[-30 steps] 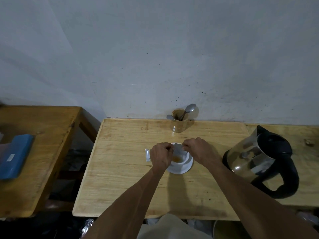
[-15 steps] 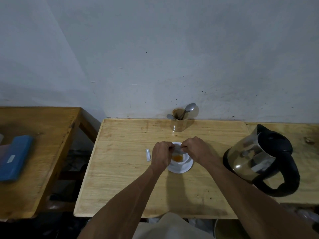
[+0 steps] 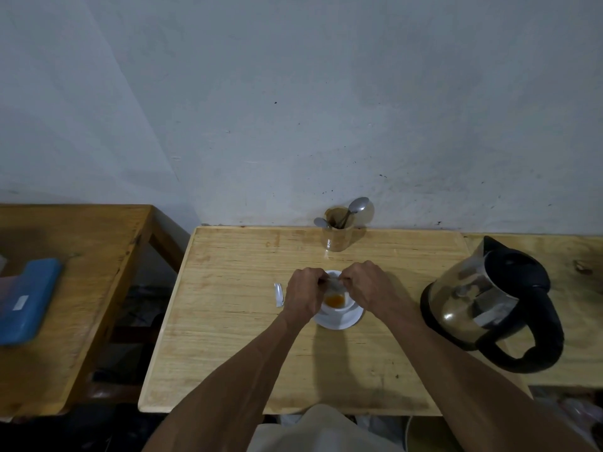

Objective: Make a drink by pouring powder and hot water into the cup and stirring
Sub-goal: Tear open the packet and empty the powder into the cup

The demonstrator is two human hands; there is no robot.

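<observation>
A white cup [image 3: 342, 305] stands on a white saucer [image 3: 339, 321] at the middle of the light wooden table [image 3: 228, 321]. Orange-brown powder [image 3: 334, 300] lies in the cup's bottom. My left hand [image 3: 301, 296] and my right hand [image 3: 367, 287] are both pinched on a small pale powder sachet [image 3: 333, 282], held flat just above the cup. A torn-off sachet piece [image 3: 278, 295] lies on the table left of my left hand. The steel kettle [image 3: 483, 298] with its black handle stands at the right.
A wooden holder [image 3: 337, 236] with two spoons stands at the back by the wall. A darker wooden table [image 3: 71, 288] at the left carries a blue case [image 3: 26, 301]. A gap separates the two tables.
Both hands stay over the cup with the sachet; they have shifted only slightly. The powder patch in the cup shows a little more clearly.
</observation>
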